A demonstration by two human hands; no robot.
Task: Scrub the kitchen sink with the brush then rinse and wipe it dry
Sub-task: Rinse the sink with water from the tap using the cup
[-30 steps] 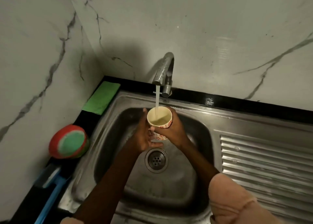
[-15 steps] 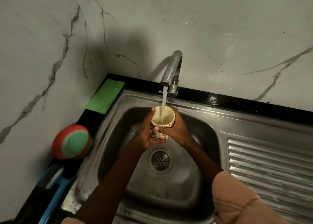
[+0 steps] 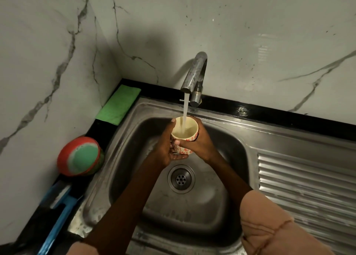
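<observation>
A small cream cup with a red pattern [image 3: 186, 149] is held over the steel sink [image 3: 134, 158] under the tap [image 3: 194, 71]. Water runs from the tap into the cup. My right hand [image 3: 200, 143] grips the cup from the right, thumb across its front. My left hand [image 3: 165, 147] cups it from the left and below, fingers against its side. The round drain [image 3: 181, 178] lies just below the hands. A blue-handled brush [image 3: 57, 212] lies on the black counter at the sink's left front.
A green cloth [image 3: 118, 104] lies folded at the back left corner. A round red and green scrubber [image 3: 81, 155] leans against the left wall. The ribbed drainboard [image 3: 304, 187] stretches to the right. Marble walls close in at the back and left.
Both hands keep holding the cup under the running water. The water level in the cup changes little; the view has shifted slightly.
</observation>
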